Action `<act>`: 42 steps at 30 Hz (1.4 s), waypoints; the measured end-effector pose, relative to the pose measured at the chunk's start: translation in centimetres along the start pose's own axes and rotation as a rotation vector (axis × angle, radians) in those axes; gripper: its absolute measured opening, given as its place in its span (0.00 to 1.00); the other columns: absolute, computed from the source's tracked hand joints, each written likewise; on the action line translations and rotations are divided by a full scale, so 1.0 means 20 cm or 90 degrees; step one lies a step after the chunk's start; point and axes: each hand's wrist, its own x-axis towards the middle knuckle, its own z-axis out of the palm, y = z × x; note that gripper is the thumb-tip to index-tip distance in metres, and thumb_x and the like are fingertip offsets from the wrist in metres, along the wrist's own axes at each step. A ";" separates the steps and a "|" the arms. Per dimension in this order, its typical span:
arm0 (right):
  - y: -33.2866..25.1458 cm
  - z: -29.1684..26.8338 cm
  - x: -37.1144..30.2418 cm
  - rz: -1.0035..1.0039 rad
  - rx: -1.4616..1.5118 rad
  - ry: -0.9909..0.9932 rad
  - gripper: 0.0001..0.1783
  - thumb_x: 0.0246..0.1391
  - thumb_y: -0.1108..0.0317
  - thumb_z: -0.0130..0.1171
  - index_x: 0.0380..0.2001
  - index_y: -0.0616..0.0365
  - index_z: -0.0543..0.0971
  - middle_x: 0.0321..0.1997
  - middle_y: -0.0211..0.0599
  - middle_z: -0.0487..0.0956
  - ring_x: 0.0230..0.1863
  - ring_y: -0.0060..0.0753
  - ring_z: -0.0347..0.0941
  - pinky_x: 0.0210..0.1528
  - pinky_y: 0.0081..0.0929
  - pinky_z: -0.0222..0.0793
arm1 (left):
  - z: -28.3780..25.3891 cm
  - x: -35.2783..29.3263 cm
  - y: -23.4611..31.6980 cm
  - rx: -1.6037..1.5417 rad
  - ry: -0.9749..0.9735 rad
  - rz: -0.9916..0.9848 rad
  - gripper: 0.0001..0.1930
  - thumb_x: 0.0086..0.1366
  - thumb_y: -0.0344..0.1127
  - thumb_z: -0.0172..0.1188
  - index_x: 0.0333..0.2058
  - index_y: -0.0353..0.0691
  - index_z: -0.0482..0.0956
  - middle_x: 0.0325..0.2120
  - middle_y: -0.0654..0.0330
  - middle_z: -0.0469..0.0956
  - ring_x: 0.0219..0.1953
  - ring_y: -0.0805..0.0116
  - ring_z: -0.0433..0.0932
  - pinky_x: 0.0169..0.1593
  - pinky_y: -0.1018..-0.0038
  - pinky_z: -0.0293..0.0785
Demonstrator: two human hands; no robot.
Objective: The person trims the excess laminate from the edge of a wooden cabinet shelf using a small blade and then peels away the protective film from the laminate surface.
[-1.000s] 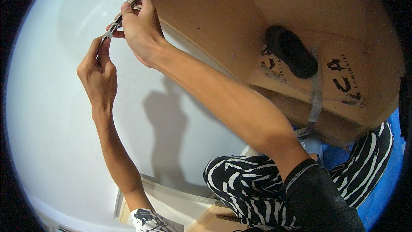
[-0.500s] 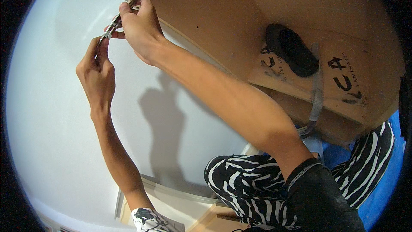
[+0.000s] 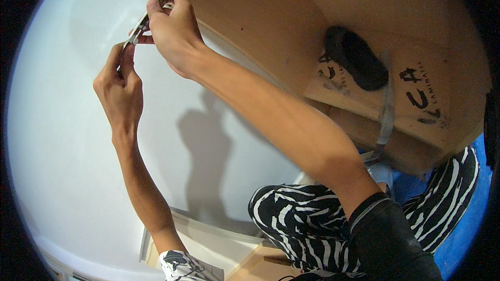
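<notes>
Here both hands work at the top corner of a big brown cardboard box (image 3: 323, 26) against the white wall (image 3: 62, 140). The left hand (image 3: 121, 86) pinches the lower end of a thin strip of tape (image 3: 136, 30), and the right hand (image 3: 174, 31) grips it at the box corner. Seemingly the tape is being peeled off; next comes a steady pull along the edge. Since a second ago, both hands have barely shifted.
</notes>
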 end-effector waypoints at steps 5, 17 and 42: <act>0.01 0.00 0.02 0.029 0.043 0.000 0.14 0.66 0.67 0.45 0.45 0.69 0.61 0.38 0.42 0.69 0.32 0.34 0.77 0.39 0.39 0.80 | 0.02 0.00 -0.02 -0.020 0.011 0.020 0.07 0.67 0.28 0.55 0.37 0.34 0.82 0.14 0.67 0.65 0.17 0.80 0.54 0.20 0.77 0.49; -0.01 0.02 0.03 -0.036 -0.001 0.009 0.13 0.67 0.67 0.45 0.41 0.69 0.63 0.35 0.43 0.71 0.29 0.35 0.78 0.37 0.36 0.81 | -0.04 0.01 0.05 0.026 -0.033 -0.023 0.08 0.69 0.30 0.53 0.41 0.34 0.79 0.19 0.65 0.67 0.22 0.79 0.59 0.25 0.79 0.59; -0.07 0.02 -0.03 -0.003 -0.008 -0.006 0.17 0.66 0.64 0.45 0.45 0.70 0.62 0.39 0.48 0.71 0.37 0.37 0.76 0.34 0.32 0.81 | -0.05 0.01 0.05 0.019 -0.025 -0.014 0.08 0.69 0.31 0.54 0.40 0.35 0.80 0.19 0.66 0.67 0.21 0.79 0.59 0.25 0.78 0.59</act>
